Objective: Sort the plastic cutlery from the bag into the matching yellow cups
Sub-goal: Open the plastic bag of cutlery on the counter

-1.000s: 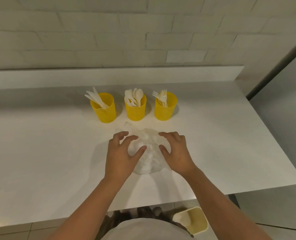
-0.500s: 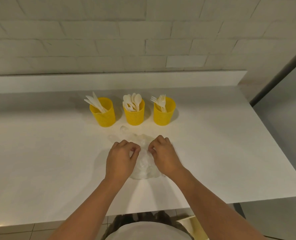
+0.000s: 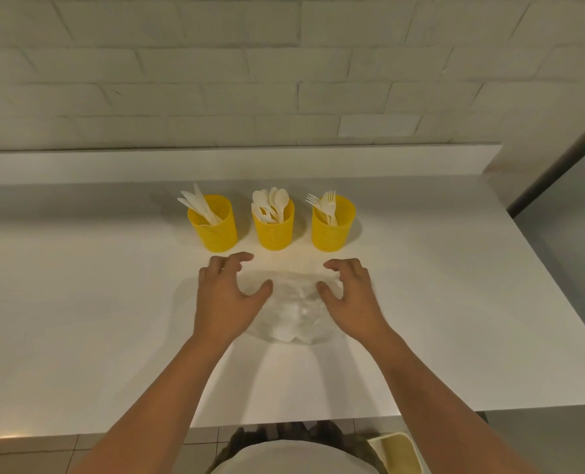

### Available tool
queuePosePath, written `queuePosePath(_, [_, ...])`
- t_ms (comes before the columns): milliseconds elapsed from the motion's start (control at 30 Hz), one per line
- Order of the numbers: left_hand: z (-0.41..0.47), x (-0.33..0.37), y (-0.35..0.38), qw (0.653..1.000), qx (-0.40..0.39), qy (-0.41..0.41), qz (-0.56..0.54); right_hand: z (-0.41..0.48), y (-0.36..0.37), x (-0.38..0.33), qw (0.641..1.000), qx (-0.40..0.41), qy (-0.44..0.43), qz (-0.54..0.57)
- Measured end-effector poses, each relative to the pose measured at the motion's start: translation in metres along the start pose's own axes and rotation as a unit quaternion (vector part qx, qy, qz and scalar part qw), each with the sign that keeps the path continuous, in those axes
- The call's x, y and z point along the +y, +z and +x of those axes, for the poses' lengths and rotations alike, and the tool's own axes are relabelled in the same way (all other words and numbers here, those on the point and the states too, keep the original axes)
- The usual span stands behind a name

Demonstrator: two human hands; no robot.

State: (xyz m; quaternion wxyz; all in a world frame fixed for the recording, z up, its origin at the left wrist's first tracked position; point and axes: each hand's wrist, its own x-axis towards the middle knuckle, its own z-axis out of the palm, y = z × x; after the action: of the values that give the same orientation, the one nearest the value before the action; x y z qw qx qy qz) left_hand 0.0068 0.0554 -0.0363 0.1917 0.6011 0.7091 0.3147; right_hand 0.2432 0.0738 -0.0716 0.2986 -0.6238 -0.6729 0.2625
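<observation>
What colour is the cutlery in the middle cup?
Off-white: the spoons in the middle yellow cup show it best in the head view.
</observation>
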Motion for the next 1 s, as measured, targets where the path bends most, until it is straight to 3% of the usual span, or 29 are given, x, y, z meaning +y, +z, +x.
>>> queuePosePath(100, [0.010,0.009,0.005,0.994,-0.020,0.080,0.067,0.003,0.005,-0.008,0.997,-0.022,-0.044,-0.060])
queuePosePath(233, [0.019,0.009,-0.002,0.995,0.010,0.089,0.044,0.008,0.000,-0.004,0.999,0.024,-0.021,-0.010])
queuePosePath(367, [0.027,-0.001,-0.015,0.995,0.070,0.064,0.005,0.008,-0.017,0.000,0.986,0.086,0.100,0.102])
queuePosePath(500, [0.029,-0.004,-0.020,0.997,0.068,0.006,-0.032,0.008,-0.026,0.012,0.913,0.083,0.266,0.300])
queuePosePath(567, [0.022,0.002,-0.021,0.997,0.073,0.021,-0.031,0.006,-0.031,0.007,0.908,0.115,0.269,0.300])
queuePosePath(633, [0.014,0.016,-0.025,0.989,0.104,0.109,-0.001,0.003,-0.039,-0.011,0.935,0.195,0.191,0.228])
queuePosePath(700, [0.012,0.032,-0.028,0.961,0.111,0.252,0.022,0.001,-0.048,-0.032,0.958,0.246,0.005,0.149])
queuePosePath(733, [0.015,0.039,-0.027,0.941,0.087,0.323,0.049,0.002,-0.050,-0.041,0.964,0.225,-0.089,0.106])
queuePosePath(800, [0.025,0.045,-0.020,0.905,0.001,0.404,0.132,0.009,-0.047,-0.052,0.973,0.103,-0.209,0.002])
queuePosePath(900, [0.041,0.048,-0.009,0.860,-0.186,0.375,0.292,0.025,-0.032,-0.050,0.942,-0.078,-0.247,-0.212])
queuePosePath(967, [0.050,0.050,-0.009,0.796,-0.271,0.343,0.419,0.031,-0.029,-0.047,0.912,-0.122,-0.251,-0.300])
queuePosePath(1000, [0.052,0.050,-0.011,0.776,-0.277,0.347,0.447,0.034,-0.031,-0.046,0.904,-0.124,-0.261,-0.314])
